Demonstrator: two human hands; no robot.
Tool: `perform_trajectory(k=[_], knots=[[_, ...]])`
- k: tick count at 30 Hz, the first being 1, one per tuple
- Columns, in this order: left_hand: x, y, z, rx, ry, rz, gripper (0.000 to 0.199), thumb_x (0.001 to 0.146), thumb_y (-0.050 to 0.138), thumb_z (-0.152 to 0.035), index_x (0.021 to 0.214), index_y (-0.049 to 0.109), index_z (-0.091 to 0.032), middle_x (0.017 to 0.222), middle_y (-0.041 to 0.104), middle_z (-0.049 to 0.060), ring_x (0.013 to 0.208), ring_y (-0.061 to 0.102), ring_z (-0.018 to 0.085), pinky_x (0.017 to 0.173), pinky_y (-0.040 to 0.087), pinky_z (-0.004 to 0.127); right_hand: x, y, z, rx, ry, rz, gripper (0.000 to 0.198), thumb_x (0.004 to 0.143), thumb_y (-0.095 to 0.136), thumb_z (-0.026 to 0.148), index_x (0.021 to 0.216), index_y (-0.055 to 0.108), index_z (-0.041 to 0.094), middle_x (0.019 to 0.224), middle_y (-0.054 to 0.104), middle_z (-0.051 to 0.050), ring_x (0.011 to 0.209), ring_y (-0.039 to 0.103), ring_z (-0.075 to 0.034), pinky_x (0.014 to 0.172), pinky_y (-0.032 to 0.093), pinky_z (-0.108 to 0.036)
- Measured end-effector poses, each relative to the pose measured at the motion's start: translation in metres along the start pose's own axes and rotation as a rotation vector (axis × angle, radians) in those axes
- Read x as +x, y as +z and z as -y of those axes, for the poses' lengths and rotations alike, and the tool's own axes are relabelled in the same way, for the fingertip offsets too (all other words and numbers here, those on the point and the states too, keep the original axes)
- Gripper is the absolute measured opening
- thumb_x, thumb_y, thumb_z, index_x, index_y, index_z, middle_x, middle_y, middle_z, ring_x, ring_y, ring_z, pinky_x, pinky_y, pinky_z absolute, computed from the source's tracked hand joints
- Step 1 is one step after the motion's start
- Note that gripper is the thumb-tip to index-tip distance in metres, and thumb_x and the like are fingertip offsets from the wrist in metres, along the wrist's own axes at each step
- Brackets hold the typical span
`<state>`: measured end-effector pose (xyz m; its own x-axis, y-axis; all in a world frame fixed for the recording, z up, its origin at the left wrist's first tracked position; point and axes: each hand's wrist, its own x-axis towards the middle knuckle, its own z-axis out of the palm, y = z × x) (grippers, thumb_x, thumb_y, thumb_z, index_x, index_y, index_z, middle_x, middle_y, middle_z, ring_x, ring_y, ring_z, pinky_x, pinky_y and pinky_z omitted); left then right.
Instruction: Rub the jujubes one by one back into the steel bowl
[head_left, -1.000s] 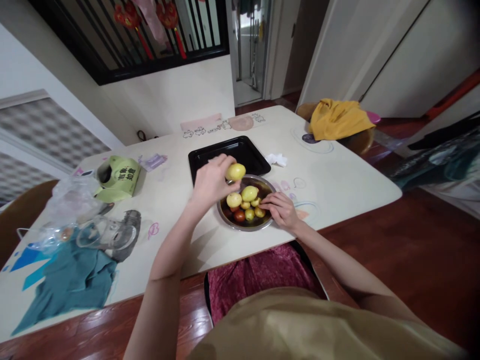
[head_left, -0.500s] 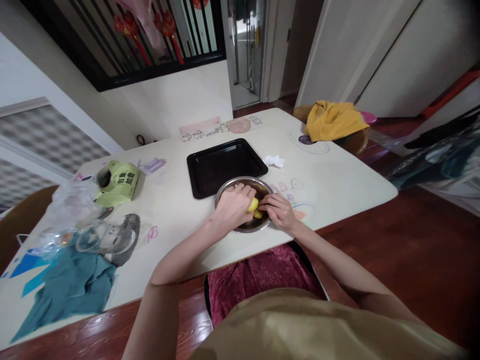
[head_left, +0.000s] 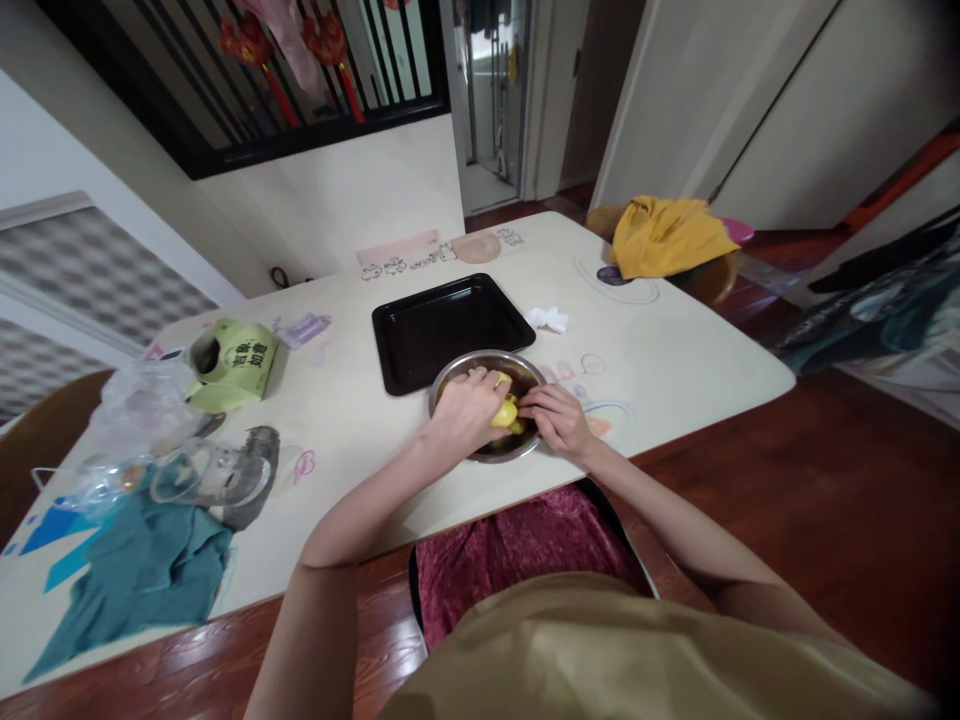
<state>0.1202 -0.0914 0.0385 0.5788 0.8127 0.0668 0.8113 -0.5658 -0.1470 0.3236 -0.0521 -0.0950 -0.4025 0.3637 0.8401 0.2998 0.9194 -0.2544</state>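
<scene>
Metal bowl [head_left: 527, 372] beside black baking tray [head_left: 439, 325] contains yellow fruit [head_left: 507, 414]; my left hand [head_left: 466, 410] partly covers it, my right hand [head_left: 559, 420] overlaps the bowl; I cannot tell either grip.

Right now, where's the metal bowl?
In the head view, the metal bowl is central, on the near side of the black tray, left hand over it.

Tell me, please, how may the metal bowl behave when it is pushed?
The metal bowl should feel stiff, being shiny metal. It may slide, as the table looks smooth. The yellow fruit inside could roll, having rounded sides.
</scene>
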Motion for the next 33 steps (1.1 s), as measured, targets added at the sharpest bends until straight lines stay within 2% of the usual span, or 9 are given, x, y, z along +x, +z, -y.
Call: perform_trajectory(k=[10,14,19,23,26,29,33], knots=[[-0.003,-0.005,0.004,0.018,0.02,-0.03,0.056,0.08,0.093,-0.051,0.114,0.065,-0.016,0.115,0.074,0.011,0.11,0.071,0.03,0.083,0.054,0.035,-0.002,-0.001,0.0,0.003,0.039,0.028,0.043,0.11,0.038,0.028,0.101,0.08,0.021,0.096,0.079,-0.011,0.097,0.07,-0.027,0.084,0.058,-0.046],[-0.006,-0.011,0.009,0.005,0.008,-0.016,0.057,0.08,0.093,-0.052,0.115,0.066,-0.016,0.114,0.073,0.01,0.107,0.071,0.029,0.082,0.053,0.034,0.0,-0.001,0.001,0.004,-0.011,-0.008,0.04,0.109,0.04,0.024,0.103,0.079,0.021,0.096,0.079,-0.011,0.096,0.07,-0.026,0.083,0.057,-0.044],[-0.01,-0.021,0.025,0.017,-0.074,-0.093,0.043,0.09,0.085,-0.051,0.109,0.067,-0.016,0.109,0.073,0.01,0.104,0.071,0.028,0.08,0.053,0.034,0.002,-0.001,0.002,0.0,-0.027,-0.048,0.036,0.109,0.042,0.022,0.104,0.078,0.02,0.096,0.079,-0.011,0.097,0.07,-0.026,0.082,0.055,-0.043],[-0.015,-0.031,0.039,0.008,-0.191,-0.213,0.028,0.099,0.075,-0.043,0.106,0.068,-0.017,0.106,0.074,0.009,0.1,0.071,0.027,0.078,0.052,0.034,-0.001,-0.002,0.003,-0.066,0.058,-0.04,0.04,0.11,0.04,0.027,0.103,0.079,0.022,0.095,0.08,-0.009,0.095,0.072,-0.026,0.082,0.054,-0.045],[-0.021,-0.039,0.049,-0.071,-0.254,-0.386,0.019,0.105,0.065,-0.037,0.105,0.068,-0.019,0.107,0.074,0.008,0.098,0.071,0.025,0.079,0.053,0.034,-0.001,-0.003,0.003,-0.088,0.121,-0.064,0.04,0.11,0.04,0.028,0.111,0.079,0.022,0.101,0.08,-0.01,0.097,0.072,-0.027,0.087,0.054,-0.048],[-0.026,-0.044,0.057,-0.18,-0.294,-0.558,0.018,0.109,0.057,-0.032,0.103,0.068,-0.019,0.104,0.074,0.007,0.094,0.07,0.021,0.081,0.055,0.032,0.0,-0.004,0.004,-0.095,0.163,-0.093,0.037,0.109,0.041,0.027,0.121,0.077,0.023,0.111,0.078,-0.011,0.103,0.07,-0.028,0.091,0.054,-0.05],[-0.026,-0.044,0.064,-0.231,-0.286,-0.716,0.019,0.11,0.053,-0.029,0.102,0.067,-0.02,0.103,0.074,0.006,0.094,0.07,0.019,0.083,0.056,0.032,0.002,-0.003,0.004,-0.083,0.244,-0.108,0.036,0.109,0.043,0.03,0.127,0.074,0.025,0.12,0.074,-0.012,0.111,0.067,-0.031,0.098,0.052,-0.053]])
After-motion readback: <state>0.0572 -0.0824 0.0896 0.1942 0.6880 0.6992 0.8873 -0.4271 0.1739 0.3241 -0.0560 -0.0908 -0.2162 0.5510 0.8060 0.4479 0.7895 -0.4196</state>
